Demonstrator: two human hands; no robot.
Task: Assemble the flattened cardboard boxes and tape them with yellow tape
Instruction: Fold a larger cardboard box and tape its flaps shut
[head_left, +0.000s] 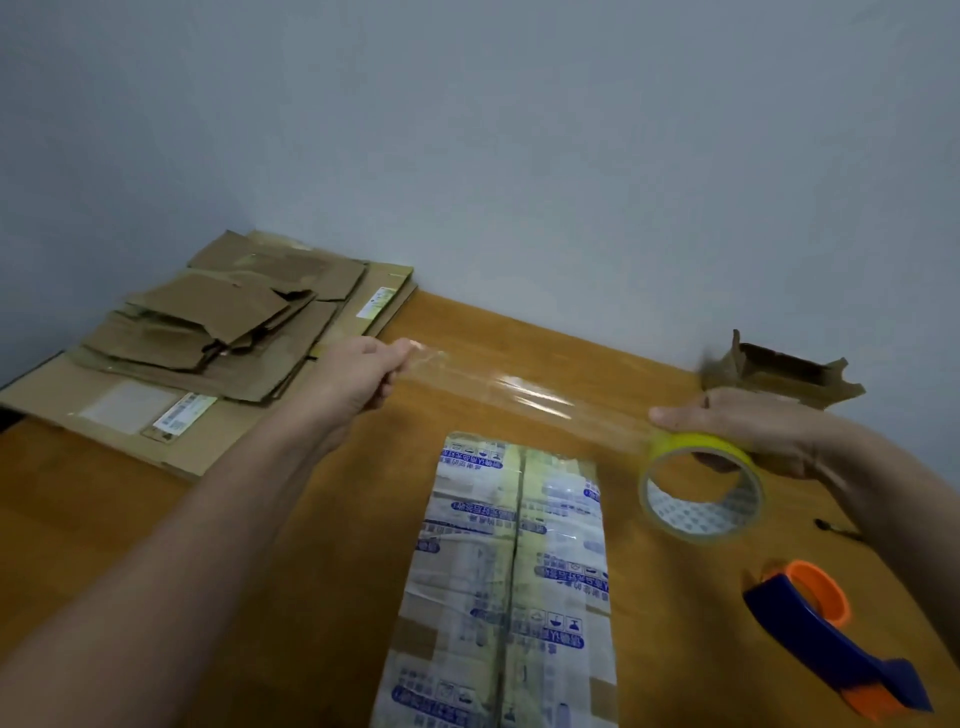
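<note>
The wooden table (337, 597) stands against a pale wall. A stack of flattened cardboard boxes (208, 343) lies at its far left. A cardboard box covered in printed tape (509, 582) sits near the middle, a small open cardboard box (784, 369) far right, and a blue-and-orange tape dispenser (826, 634) near right.

No words here are clear enough to read. The box (509, 587) in the lower middle of the frame has blue writing and little blue picture signs, but they are upside down and blurry. On the flat cardboard (130, 441) in the upper left are a white sticker (184, 413) and a second sticker (376, 303), both with print too small to read. The tape roll (691, 512) has blurry grey marks inside.
</note>
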